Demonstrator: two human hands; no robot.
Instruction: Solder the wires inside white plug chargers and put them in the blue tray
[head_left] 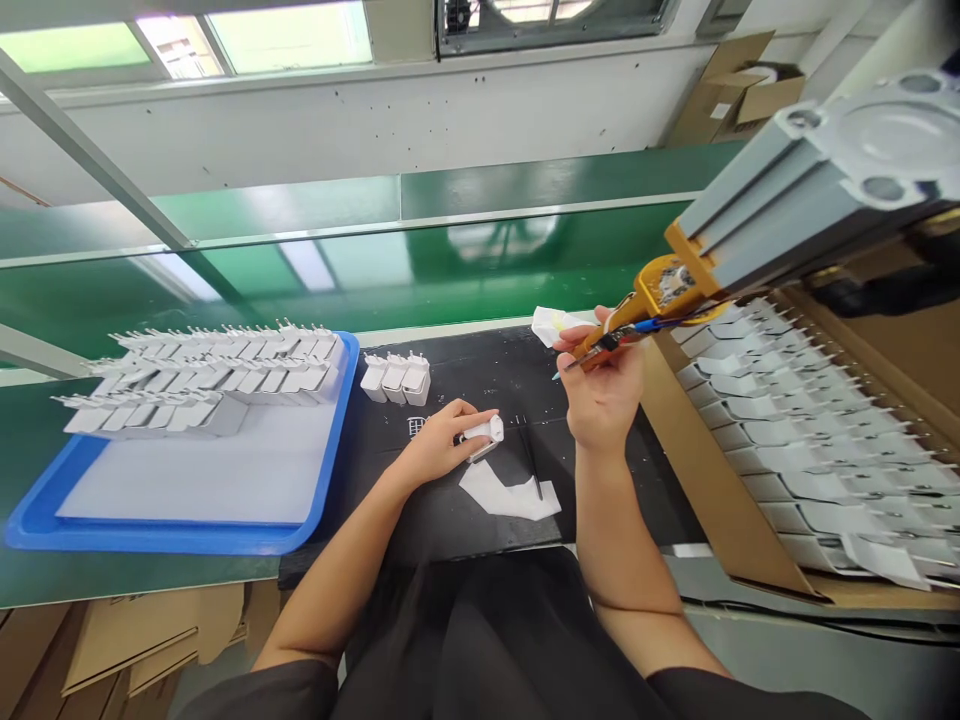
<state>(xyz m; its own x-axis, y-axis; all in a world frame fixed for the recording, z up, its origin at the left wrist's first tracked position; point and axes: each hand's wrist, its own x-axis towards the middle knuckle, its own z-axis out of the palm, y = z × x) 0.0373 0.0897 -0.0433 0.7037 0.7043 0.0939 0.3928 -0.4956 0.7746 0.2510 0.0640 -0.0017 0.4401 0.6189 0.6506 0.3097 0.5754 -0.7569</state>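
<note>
My left hand is closed around a small white boxy unit, holding it low over the black mat. My right hand is raised to the right of it, fingers wrapped round a slim dark tool with a teal tip that points down to the left. Part of this tool is hidden behind an orange bracket. Black tweezers lie between the hands, their lower end on a torn white sheet. Three similar white units with thin prongs stand in a row behind my left hand.
At left, a blue tray carries rows of white pronged units. A cardboard box full of similar units stands at right. A large grey cylinder with an orange bracket juts in overhead. Another white sheet lies behind my right hand.
</note>
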